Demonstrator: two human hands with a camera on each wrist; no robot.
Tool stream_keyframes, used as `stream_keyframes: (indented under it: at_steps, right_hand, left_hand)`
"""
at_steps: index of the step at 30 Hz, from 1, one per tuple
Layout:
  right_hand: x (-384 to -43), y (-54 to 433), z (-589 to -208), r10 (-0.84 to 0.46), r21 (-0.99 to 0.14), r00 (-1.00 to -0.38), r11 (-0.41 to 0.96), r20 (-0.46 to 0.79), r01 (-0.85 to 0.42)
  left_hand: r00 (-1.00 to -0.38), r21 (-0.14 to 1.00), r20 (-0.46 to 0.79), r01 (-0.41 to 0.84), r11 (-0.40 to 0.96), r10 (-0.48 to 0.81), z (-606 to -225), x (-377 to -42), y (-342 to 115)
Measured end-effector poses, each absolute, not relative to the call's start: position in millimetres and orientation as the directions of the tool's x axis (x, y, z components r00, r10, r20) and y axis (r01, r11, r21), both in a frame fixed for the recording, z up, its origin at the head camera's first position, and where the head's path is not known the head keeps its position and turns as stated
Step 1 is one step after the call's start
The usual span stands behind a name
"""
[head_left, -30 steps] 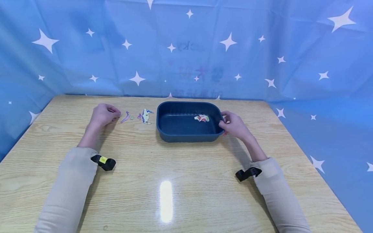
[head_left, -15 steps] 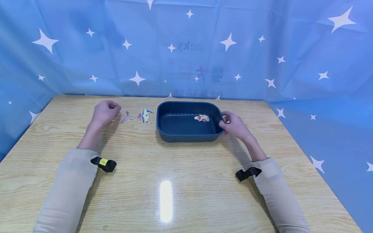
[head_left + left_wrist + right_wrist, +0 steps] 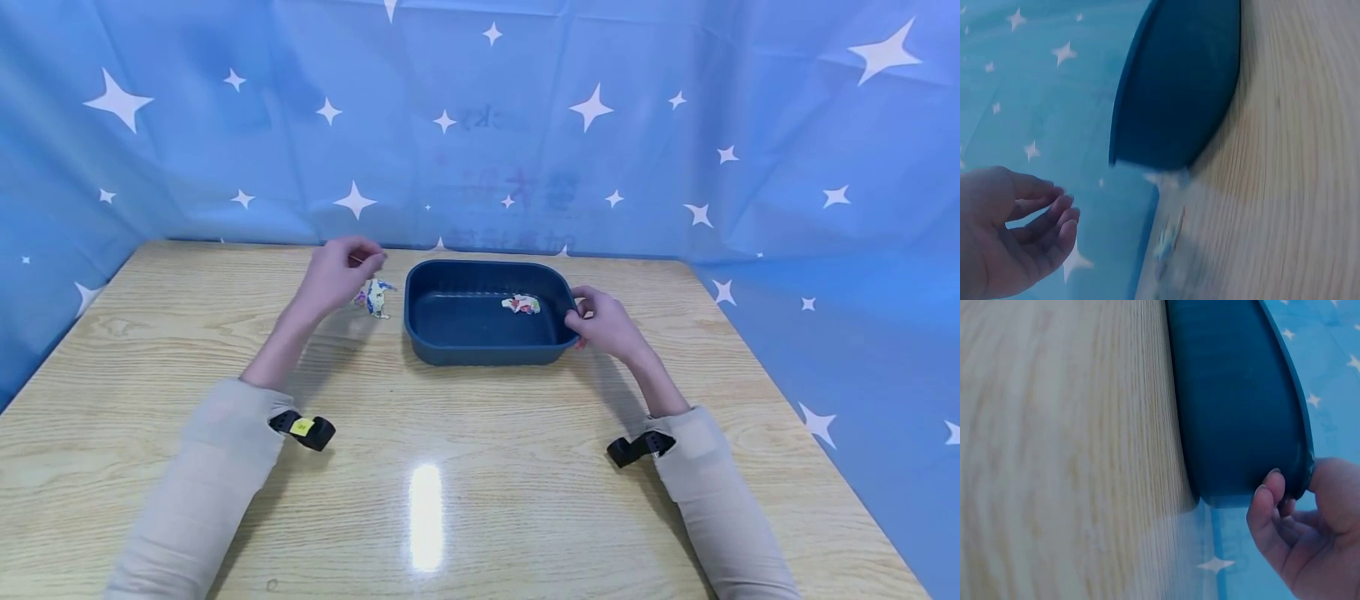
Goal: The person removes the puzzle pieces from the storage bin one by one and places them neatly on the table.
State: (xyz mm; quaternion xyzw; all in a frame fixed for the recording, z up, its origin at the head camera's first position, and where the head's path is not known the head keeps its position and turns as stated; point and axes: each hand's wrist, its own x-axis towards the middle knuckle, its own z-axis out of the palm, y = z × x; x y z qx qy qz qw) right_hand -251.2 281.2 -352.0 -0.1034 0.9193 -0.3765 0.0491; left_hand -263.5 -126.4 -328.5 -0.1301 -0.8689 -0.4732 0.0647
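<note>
In the head view my left hand (image 3: 341, 271) is raised over the left part of the table, left of a dark blue rectangular tub (image 3: 487, 357). Its thumb and fingertips meet, pinching what looks like a small thin piece, too small to identify. Just below lies a flat white-and-blue animal-shaped cut-out (image 3: 378, 298), with a small purple piece (image 3: 360, 297) beside it. Inside the tub rests a flat red, white and green cut-out (image 3: 521, 304). My right hand (image 3: 603, 321) grips the tub's right end, thumb at the rim and fingers curled against the outer wall (image 3: 1241, 425).
The wooden table (image 3: 510, 450) stretches in front of the tub. A blue curtain (image 3: 480, 125) with white stars hangs along the table's back and right side. My left forearm crosses over the left part of the table.
My left hand has lifted and moved right, from the row's left end to above the white-and-blue cut-out. It now covers the left pieces. The right hand and tub stay put.
</note>
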Motion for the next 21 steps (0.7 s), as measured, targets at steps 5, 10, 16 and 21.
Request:
stream_keyframes:
  at_steps: [5, 10, 16, 21]
  right_hand:
    - [-251.6, 281.6, -352.0, -0.223, -0.707, -0.975, 0.692, -0.015, -0.147]
    - [-251.3, 281.6, -351.3, -0.226, -0.710, -0.974, 0.689, -0.018, -0.147]
    - [-252.2, 282.3, -353.4, -0.227, -0.704, -0.974, 0.693, -0.007, -0.156]
    - [-252.0, 282.1, -353.3, -0.228, -0.699, -0.974, 0.697, -0.002, -0.162]
  left_hand:
    - [-0.932, 0.805, 0.256, 0.353, 0.477, 0.258, -323.0, -263.5, -94.7]
    - [-0.897, 0.793, 0.264, 0.411, 0.450, 0.355, -321.2, -264.6, -63.1]
    - [-0.846, 0.778, 0.253, 0.466, 0.421, 0.469, -328.4, -273.0, -33.1]
    - [-0.815, 0.782, 0.251, 0.489, 0.388, 0.522, -337.6, -284.5, -14.4]
